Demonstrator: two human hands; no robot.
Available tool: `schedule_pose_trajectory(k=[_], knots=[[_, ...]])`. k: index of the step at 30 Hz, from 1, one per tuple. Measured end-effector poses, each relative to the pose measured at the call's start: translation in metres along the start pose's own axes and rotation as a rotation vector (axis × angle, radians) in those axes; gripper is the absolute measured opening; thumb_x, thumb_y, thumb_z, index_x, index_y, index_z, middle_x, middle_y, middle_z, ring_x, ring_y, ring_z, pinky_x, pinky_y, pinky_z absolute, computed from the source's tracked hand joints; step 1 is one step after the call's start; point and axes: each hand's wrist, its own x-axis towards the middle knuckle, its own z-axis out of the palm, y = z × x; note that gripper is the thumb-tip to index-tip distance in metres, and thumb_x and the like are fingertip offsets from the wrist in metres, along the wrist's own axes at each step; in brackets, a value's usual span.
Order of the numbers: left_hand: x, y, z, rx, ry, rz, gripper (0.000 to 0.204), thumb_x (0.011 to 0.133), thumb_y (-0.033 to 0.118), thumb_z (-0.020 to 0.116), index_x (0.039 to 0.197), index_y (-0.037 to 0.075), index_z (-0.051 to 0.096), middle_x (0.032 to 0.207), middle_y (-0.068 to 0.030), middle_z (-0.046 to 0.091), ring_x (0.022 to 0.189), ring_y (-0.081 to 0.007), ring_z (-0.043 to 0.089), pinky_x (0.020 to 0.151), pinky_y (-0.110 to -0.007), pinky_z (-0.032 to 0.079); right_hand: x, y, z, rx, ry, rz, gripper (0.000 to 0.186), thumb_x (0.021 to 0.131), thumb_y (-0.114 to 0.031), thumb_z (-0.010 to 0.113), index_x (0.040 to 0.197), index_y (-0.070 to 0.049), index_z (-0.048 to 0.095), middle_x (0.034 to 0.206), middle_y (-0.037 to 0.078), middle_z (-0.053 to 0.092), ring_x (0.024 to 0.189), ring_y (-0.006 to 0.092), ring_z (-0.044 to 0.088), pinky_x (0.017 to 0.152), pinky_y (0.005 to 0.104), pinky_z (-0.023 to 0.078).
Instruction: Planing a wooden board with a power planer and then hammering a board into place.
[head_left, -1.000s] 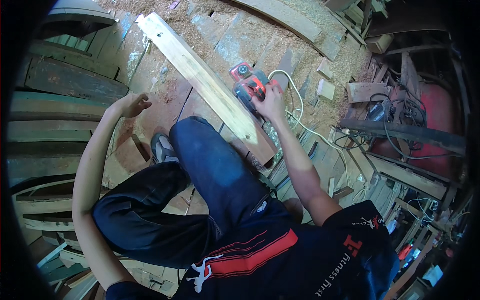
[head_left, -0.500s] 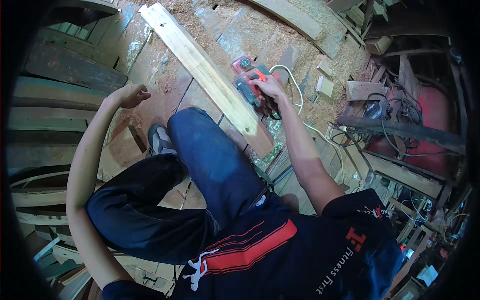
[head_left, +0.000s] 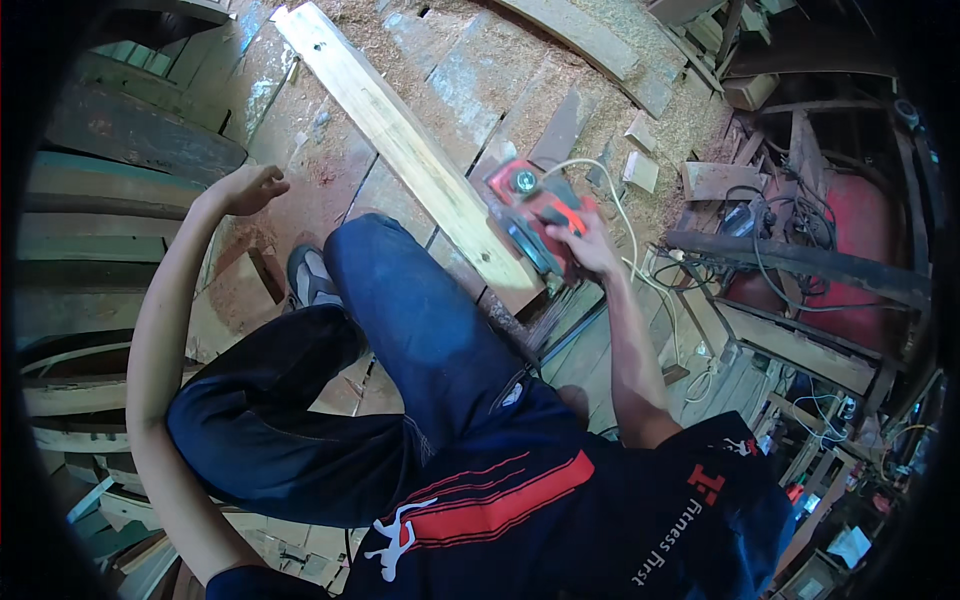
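A long pale wooden plank (head_left: 400, 140) lies slantwise on the floor in front of my knees, with a dark hole near each end. My right hand (head_left: 592, 245) is wrapped round the handle of a red electric hand planer (head_left: 518, 200), which is at the plank's near end, by its right edge. Whether its sole touches the wood I cannot tell. My left hand (head_left: 252, 190) hangs in the air left of the plank, holding nothing, its fingers loosely bent and apart.
A pale power cord (head_left: 625, 215) loops from the planer past my right forearm. Small wood blocks (head_left: 640, 170) and shavings (head_left: 560, 60) lie on the floor to the right and far side. Boards (head_left: 140, 130) are stacked at left. Tangled cables (head_left: 795, 215) lie by a red surface at right.
My right hand has brought the planer nearer to me and to the right, toward the plank's near end, and turned it somewhat. My left hand has shifted slightly left.
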Motion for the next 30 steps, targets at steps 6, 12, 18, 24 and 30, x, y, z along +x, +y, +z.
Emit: schedule_pose_trajectory(k=[6,12,18,24,30], knots=[[0.007,-0.003,0.004,-0.059,0.051,0.064,0.039,0.095,0.032,0.052,0.117,0.0,0.056,0.105,-0.022,0.065,0.103,-0.0345,0.062,0.087,-0.041,0.048,-0.079,0.026,-0.002,0.02,-0.189,0.189,0.037,0.092,-0.037,0.059,0.098,-0.001,0.066,0.075,0.003,0.062,0.073,0.0107,0.055,0.069,0.0304,0.046],[0.027,0.01,0.025,-0.068,0.095,0.165,0.044,0.095,0.032,0.052,0.124,0.0,0.051,0.112,-0.0213,0.062,0.106,-0.0351,0.059,0.091,-0.04,0.046,-0.122,0.065,0.023,0.145,-0.224,0.292,0.033,0.093,-0.034,0.059,0.089,-0.001,0.065,0.066,0.0,0.055,0.064,0.007,0.05,0.059,0.0269,0.042],[0.048,0.029,0.026,-0.029,0.038,0.244,0.046,0.094,0.033,0.052,0.126,-0.001,0.049,0.116,-0.0226,0.059,0.108,-0.0352,0.057,0.094,-0.04,0.044,-0.136,0.086,0.045,0.213,-0.143,0.23,0.027,0.092,-0.028,0.06,0.092,-0.001,0.067,0.062,0.002,0.056,0.058,0.0091,0.051,0.053,0.0279,0.041],[0.051,0.037,0.015,-0.074,0.06,0.26,0.041,0.094,0.03,0.052,0.12,-0.002,0.054,0.11,-0.0221,0.063,0.098,-0.0342,0.062,0.086,-0.039,0.048,-0.132,0.088,0.05,0.112,-0.024,0.161,0.029,0.091,-0.029,0.06,0.092,-0.001,0.067,0.06,0.003,0.055,0.057,0.0107,0.051,0.054,0.0295,0.042],[0.05,0.025,0.017,-0.059,0.012,0.224,0.042,0.094,0.031,0.052,0.12,-0.002,0.054,0.108,-0.0205,0.064,0.1,-0.0329,0.062,0.088,-0.038,0.047,-0.129,0.083,0.047,0.066,-0.058,0.2,0.034,0.094,-0.031,0.054,0.08,-0.001,0.063,0.057,-0.001,0.05,0.053,0.007,0.046,0.049,0.0257,0.038]])
